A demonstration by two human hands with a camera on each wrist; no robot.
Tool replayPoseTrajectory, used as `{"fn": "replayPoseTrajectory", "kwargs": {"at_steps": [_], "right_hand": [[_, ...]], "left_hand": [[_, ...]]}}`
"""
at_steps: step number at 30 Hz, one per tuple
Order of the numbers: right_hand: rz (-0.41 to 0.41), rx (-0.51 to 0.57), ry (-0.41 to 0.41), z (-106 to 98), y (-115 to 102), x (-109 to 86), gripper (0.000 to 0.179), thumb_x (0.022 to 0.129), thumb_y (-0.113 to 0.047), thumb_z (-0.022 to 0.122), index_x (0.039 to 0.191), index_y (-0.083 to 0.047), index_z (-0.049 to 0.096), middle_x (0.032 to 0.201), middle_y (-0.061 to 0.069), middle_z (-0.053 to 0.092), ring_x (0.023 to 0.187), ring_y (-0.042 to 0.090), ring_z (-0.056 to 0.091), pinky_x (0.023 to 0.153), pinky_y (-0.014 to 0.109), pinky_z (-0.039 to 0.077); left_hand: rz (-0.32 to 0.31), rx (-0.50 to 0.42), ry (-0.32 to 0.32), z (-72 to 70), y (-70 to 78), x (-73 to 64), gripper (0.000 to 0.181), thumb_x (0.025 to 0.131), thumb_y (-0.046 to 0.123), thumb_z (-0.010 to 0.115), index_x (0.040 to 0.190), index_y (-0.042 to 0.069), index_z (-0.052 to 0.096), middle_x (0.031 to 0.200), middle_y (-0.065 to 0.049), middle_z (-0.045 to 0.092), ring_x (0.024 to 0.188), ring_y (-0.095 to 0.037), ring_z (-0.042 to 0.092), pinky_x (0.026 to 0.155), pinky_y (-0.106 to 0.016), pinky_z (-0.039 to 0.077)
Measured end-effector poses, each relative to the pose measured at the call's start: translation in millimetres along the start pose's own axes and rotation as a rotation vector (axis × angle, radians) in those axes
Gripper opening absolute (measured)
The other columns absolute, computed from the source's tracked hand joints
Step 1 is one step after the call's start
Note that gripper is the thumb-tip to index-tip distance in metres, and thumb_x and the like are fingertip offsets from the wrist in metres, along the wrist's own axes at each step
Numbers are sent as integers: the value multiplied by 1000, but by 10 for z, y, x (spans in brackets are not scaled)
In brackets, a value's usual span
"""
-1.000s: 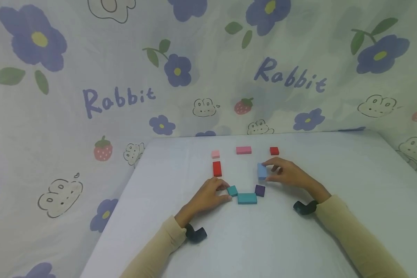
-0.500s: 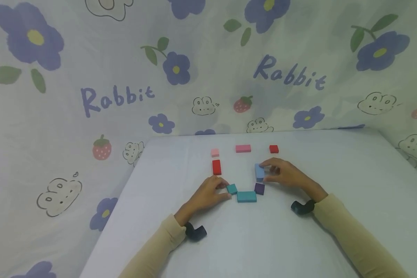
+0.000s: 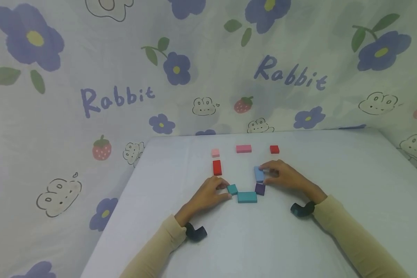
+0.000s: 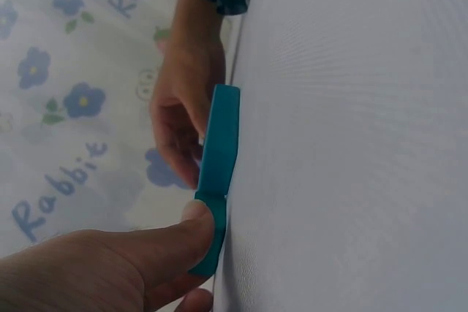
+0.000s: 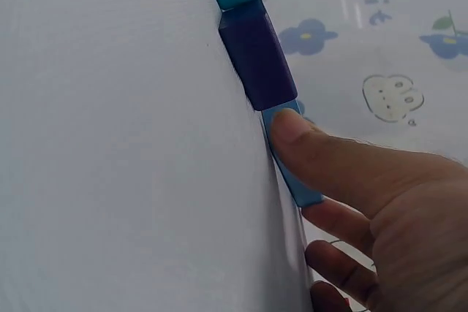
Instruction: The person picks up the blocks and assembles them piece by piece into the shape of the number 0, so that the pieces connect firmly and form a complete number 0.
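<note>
In the head view my left hand (image 3: pixel 206 196) pinches a small teal block (image 3: pixel 232 189) between thumb and fingers, the thumb pressed to its side in the left wrist view. A longer teal block (image 3: pixel 247 197) meets its corner. At that one's other end sits a dark purple block (image 3: pixel 260 189), tilted slightly. My right hand (image 3: pixel 285 178) grips a light blue block (image 3: pixel 258 175) lengthwise, thumb at the near end, fingertips at the far end. The right wrist view shows the blue block (image 5: pixel 298 180) right up against the purple block (image 5: pixel 257 56).
Farther back on the white table (image 3: pixel 215 243) lie a red oblong block (image 3: pixel 217 168), a pale pink block (image 3: pixel 215 153), a pink oblong block (image 3: pixel 244 149) and a small red block (image 3: pixel 274 149). A patterned cloth (image 3: pixel 125 58) hangs behind the table.
My right hand has brought the light blue block slightly left and nearer, down to the purple block. My left hand has stayed at the small teal block.
</note>
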State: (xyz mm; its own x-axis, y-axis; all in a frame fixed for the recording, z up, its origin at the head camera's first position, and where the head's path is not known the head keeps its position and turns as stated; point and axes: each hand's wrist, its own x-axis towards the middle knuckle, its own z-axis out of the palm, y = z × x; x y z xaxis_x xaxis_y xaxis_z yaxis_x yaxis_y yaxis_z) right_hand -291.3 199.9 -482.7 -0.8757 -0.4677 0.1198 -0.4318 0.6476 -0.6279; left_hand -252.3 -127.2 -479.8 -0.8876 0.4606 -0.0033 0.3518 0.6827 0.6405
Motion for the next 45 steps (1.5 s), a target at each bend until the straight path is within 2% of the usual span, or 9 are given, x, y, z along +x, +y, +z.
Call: {"fn": "replayPoseTrajectory", "kwargs": {"at_steps": [6, 12, 22, 30, 45], "right_hand": [[-3, 0, -6, -7, 15, -4, 52, 85, -30, 80, 133, -19, 64, 132, 3, 64, 116, 24, 58, 98, 47, 53], [-4, 19, 0, -6, 20, -33, 44, 90, -30, 74, 131, -17, 65, 130, 5, 65, 113, 25, 57, 94, 45, 52], [-1, 24, 1, 1, 24, -25, 44, 90, -31, 75, 131, -20, 65, 129, 3, 65, 114, 24, 56, 94, 43, 52], [5, 14, -1, -1, 17, -24, 45, 89, -31, 76, 131, -20, 66, 128, 2, 66, 111, 22, 55, 91, 40, 52], [39, 29, -31, -25, -12, -37, 47, 87, -36, 77, 131, -20, 66, 131, 2, 65, 119, 26, 53, 98, 48, 50]], "left_hand": [[8, 3, 4, 12, -11, 11, 36, 89, 31, 75, 119, 15, 65, 110, 1, 60, 106, -14, 56, 93, -35, 51], [14, 3, -4, 18, -1, 8, 35, 89, 31, 75, 118, 15, 65, 110, 1, 60, 106, -15, 56, 94, -35, 51], [-11, 12, -4, 16, 3, 5, 35, 89, 31, 75, 119, 16, 65, 110, 2, 60, 107, -14, 56, 94, -36, 50], [6, 26, -2, -1, 14, -3, 35, 89, 30, 75, 118, 15, 65, 109, 2, 60, 106, -14, 56, 94, -35, 51], [13, 22, 2, 9, -11, 13, 35, 89, 31, 75, 119, 15, 65, 109, 1, 60, 105, -15, 56, 93, -35, 51]]}}
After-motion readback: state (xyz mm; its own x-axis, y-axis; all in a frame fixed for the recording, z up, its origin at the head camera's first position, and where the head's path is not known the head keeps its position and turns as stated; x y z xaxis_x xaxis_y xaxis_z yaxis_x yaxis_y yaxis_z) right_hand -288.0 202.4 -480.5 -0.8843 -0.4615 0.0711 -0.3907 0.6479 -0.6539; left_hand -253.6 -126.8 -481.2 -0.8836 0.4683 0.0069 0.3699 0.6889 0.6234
